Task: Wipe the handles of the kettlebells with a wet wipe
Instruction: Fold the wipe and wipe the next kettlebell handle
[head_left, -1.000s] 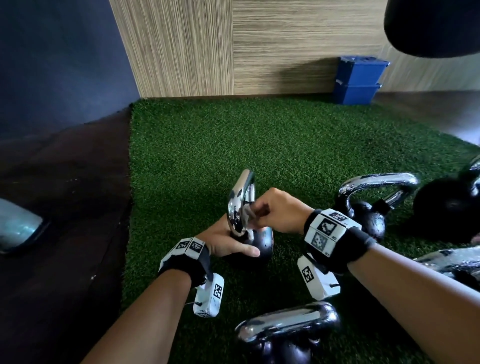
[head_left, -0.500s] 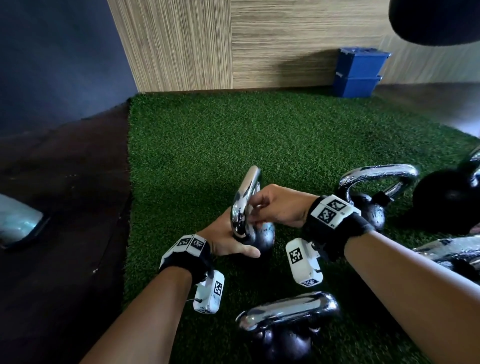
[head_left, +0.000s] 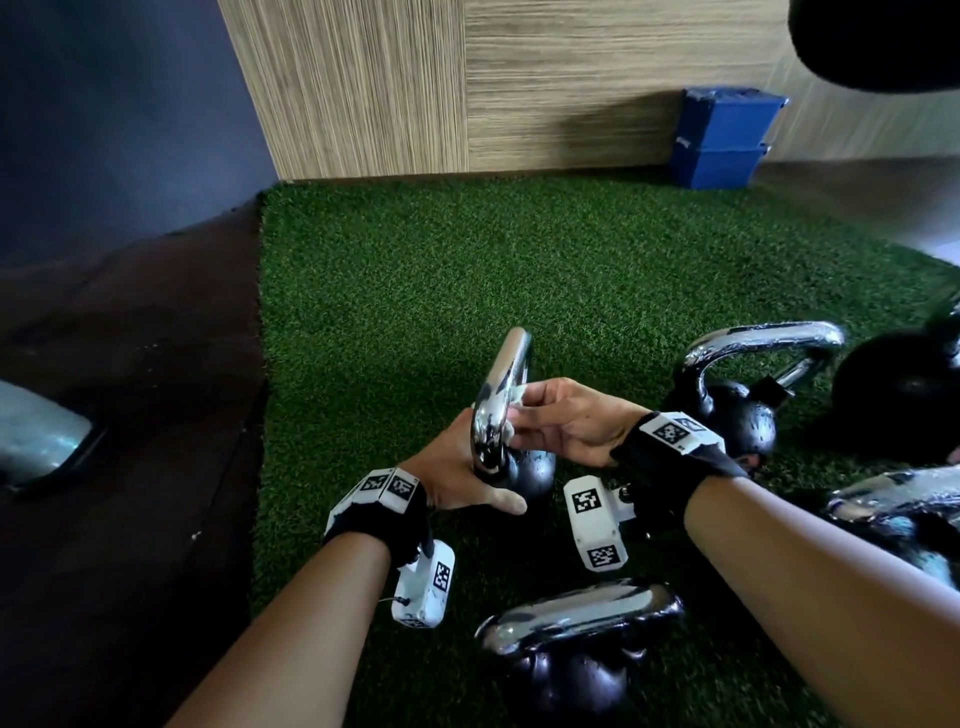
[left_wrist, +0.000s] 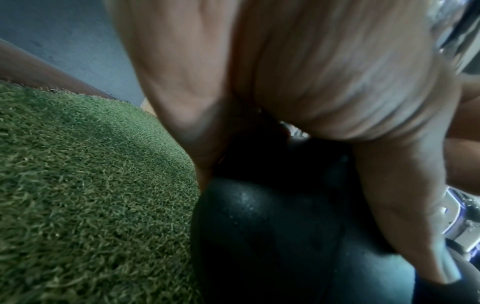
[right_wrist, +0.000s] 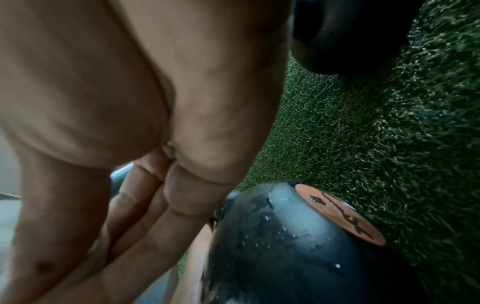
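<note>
The small black kettlebell (head_left: 524, 470) stands on the green turf (head_left: 467, 291), near the middle of the head view, with its chrome handle (head_left: 501, 395) upright and seen edge-on. The left hand (head_left: 457, 478) rests against the ball of this kettlebell from the left; its thumb lies straight along the base and the palm sits on the dark rounded surface, so this grip is relaxed and flat, not curled round anything. The left wrist view confirms the palm pressed on the black ball (left_wrist: 272, 236). The right hand (head_left: 566, 421) reaches in from the right, its fingers (head_left: 540, 395) pinched together on a white wet wipe (head_left: 511, 415), which is pressed against the lower part of the handle. Only a small bit of the wipe shows between the fingers and the chrome. In the right wrist view the ball (right_wrist: 285, 246) shows an orange round label (right_wrist: 340, 214).

A 2nd kettlebell (head_left: 737, 405) with a wide chrome handle stands to the right on the turf, and a 3rd (head_left: 576, 644) lies nearest the camera, between the 2 forearms. A large black ball (head_left: 893, 395) sits at the right edge. 2 stacked blue bins (head_left: 722, 140) stand against the wood-grain wall (head_left: 467, 83). Dark flooring (head_left: 130, 415) borders the turf on the left.
</note>
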